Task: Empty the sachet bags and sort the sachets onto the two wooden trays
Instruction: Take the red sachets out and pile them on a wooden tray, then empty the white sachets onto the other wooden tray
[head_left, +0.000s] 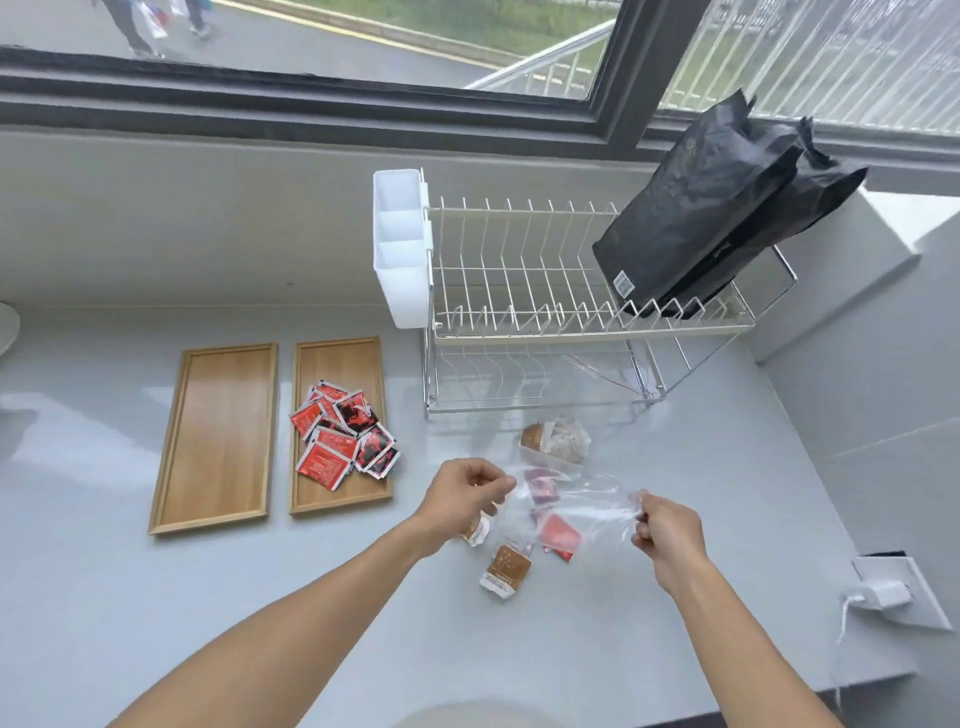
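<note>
A clear plastic sachet bag is stretched above the counter between my left hand and my right hand, each pinching one edge. Red sachets show through or under it. A brown sachet lies below the bag, and another peeks out under my left hand. A second clear bag with brown sachets sits just behind. The right wooden tray holds a pile of red sachets. The left wooden tray holds nothing.
A white wire dish rack with a white cutlery holder stands behind the bags, with black pouches leaning in it. A wall socket with a white plug is at the right. A window runs along the back.
</note>
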